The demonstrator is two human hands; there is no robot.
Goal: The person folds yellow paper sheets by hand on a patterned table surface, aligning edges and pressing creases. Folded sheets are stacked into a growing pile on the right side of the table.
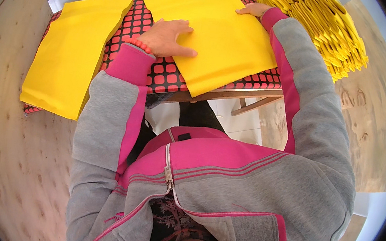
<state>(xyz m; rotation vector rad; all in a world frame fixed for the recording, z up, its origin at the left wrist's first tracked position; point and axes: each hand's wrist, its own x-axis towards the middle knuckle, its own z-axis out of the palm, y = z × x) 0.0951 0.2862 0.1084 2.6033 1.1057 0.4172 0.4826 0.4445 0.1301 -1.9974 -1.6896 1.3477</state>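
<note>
A flat yellow fabric bag (222, 33) lies on the red-and-black checked table (160, 76) in front of me. My left hand (169, 37) rests palm down on the bag's left edge, fingers spread, with a red bead bracelet at the wrist. My right hand (253, 9) presses on the bag's far right edge, fingers flat. Neither hand grips anything.
A stack of flat yellow bags (72, 54) sits at the left end of the table. A fanned pile of several more yellow bags (329, 29) lies at the far right on a wooden surface (369, 117). Pale wooden floor (12, 157) shows to the left.
</note>
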